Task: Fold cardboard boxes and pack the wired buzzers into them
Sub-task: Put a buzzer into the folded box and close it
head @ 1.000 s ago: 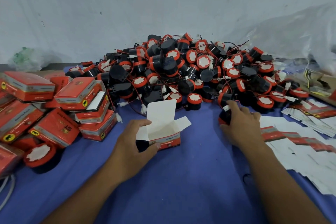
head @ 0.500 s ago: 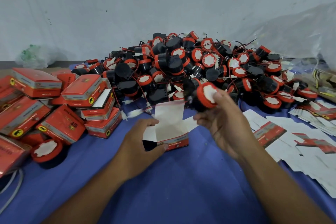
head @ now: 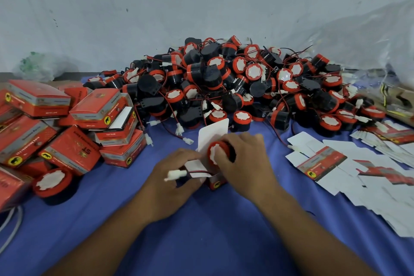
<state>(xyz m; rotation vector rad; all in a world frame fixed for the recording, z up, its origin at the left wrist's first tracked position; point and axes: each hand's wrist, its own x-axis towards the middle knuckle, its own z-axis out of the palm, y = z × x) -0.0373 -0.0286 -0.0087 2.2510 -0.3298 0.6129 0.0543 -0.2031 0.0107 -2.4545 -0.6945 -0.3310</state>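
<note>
Red-rimmed and black-bodied, the buzzer (head: 216, 154) sits at the centre of the frame in the right hand (head: 244, 159), whose fingers curl round its body as it meets the mouth of the open box (head: 216, 184). The left hand (head: 172, 184) grips that box from the left side, fingers bent round it, with the tall white lid flap (head: 212, 133) standing up behind. The main risk is the lead: the red and black wire (head: 199, 172) and its white connector (head: 175, 173) lie across the left hand's fingers, outside the box, so closing the lid now would likely trap the wire or leave it hanging out. The buzzer also looks tilted, its white face turned to the left, and pushed in at that angle it could catch a side flap and crumple the thin card. On the blue cloth (head: 201, 231) the box may slide if the left grip slackens. Loose buzzers (head: 235, 83) are heaped behind, packed boxes (head: 89, 119) lie at the left, flat blanks (head: 336, 163) at the right.
</note>
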